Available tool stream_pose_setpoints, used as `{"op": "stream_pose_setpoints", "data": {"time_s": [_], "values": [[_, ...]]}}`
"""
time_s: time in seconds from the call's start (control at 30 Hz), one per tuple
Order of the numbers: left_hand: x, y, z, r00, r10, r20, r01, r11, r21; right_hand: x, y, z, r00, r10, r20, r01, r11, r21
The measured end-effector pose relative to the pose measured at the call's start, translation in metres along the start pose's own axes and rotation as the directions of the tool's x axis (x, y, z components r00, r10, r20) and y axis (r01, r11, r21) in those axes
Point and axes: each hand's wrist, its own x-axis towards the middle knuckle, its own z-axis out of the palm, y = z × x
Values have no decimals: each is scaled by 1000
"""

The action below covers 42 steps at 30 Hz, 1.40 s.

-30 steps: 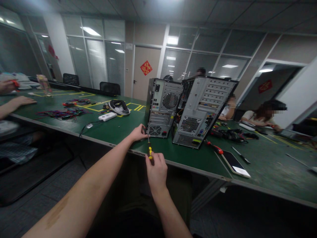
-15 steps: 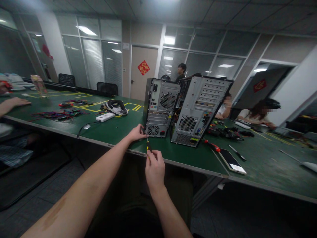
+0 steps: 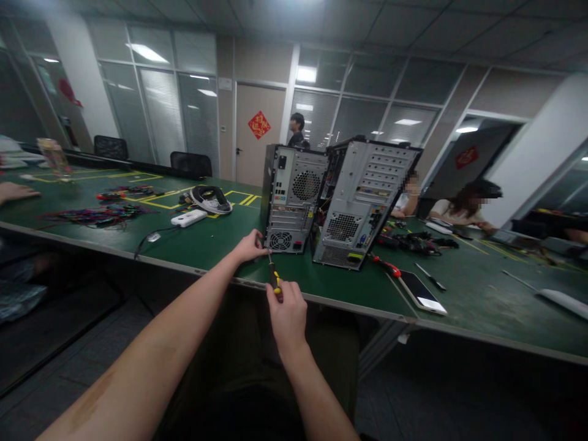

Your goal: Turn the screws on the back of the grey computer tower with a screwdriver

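My right hand (image 3: 287, 312) is wrapped round the black-and-yellow handle of a screwdriver (image 3: 274, 277). Its thin shaft points up and away, with the tip at the lower left corner of a computer case (image 3: 287, 211). My left hand (image 3: 250, 246) is closed beside that corner, thumb and fingertips pinched together right at the screwdriver's tip; what lies between them is too small to make out. The case stands upright, its back panel with fan grilles and ports facing me. To its right leans a second, larger computer case (image 3: 362, 202), tilted in view.
Right of the cases lie red-handled pliers (image 3: 388, 266), a phone (image 3: 421, 293) and a slim pen-like tool (image 3: 430, 277). A white power strip (image 3: 188, 218), a headset-like ring (image 3: 211, 200) and bundled wires (image 3: 98, 214) are on the left. Other people sit or stand around the green table (image 3: 500, 300).
The camera view has turned slightly to the right, shifting the scene left. The right hand and screwdriver handle sit slightly lower from the case; the tip stays at the same corner.
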Motion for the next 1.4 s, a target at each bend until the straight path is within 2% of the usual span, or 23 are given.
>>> {"op": "stream_pose_setpoints", "data": {"time_s": [0.37, 0.57, 0.8, 1.17, 1.4], "values": [[2, -2, 1, 1000, 15, 13, -15, 1000, -8, 0, -6, -1, 995, -97, -23, 94, 991, -90], [3, -4, 1, 1000, 0, 9, 0, 1000, -18, 0, -7, 0, 1000, -23, 13, 24, 998, -65], [2, -4, 1, 1000, 1, 3, -1, 999, -48, 0, -1, 0, 999, 33, 1, -33, 999, -33], [3, -3, 1, 1000, -6, 11, 7, 999, -54, 0, -6, -1, 996, -82, -42, 79, 995, -68], [2, -3, 1, 1000, 11, 13, -11, 999, -38, -2, -12, -10, 999, -39, 16, 40, 998, -56]]}}
